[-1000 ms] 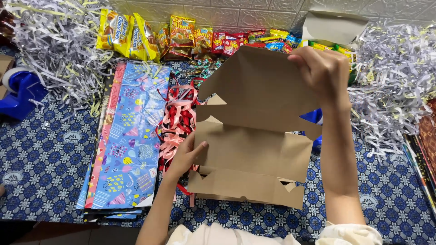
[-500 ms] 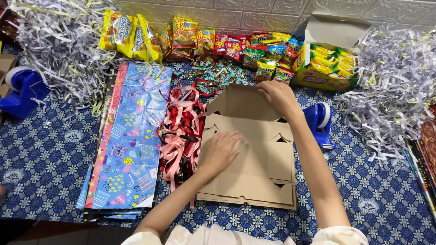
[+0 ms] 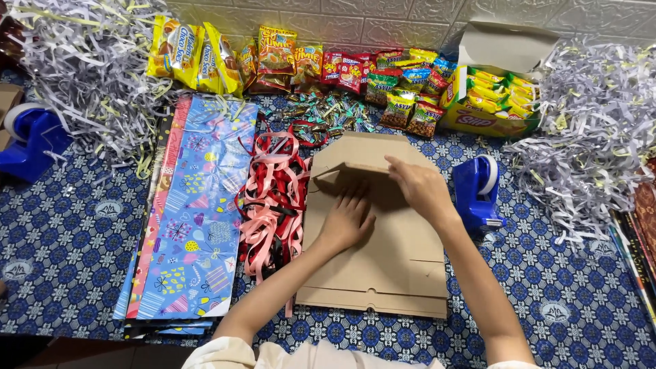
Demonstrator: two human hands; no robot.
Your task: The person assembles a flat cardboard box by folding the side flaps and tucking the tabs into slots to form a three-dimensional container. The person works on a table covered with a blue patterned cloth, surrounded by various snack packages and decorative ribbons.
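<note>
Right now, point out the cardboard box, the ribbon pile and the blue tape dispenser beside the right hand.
cardboard box [image 3: 403,273], head view, on its bare flat panel.
ribbon pile [image 3: 273,198], head view, on the pink loops.
blue tape dispenser [image 3: 475,191], head view, on its blue body.

The person's left hand [image 3: 347,222] and right hand [image 3: 422,189] cover part of the flat brown cardboard box blank [image 3: 383,266], both arms run off the bottom edge, the blue tape dispenser [image 3: 31,137] is cut at the left edge, and the small scattered foil-wrapped candies [image 3: 328,115] are too tiny to tell apart.
</note>
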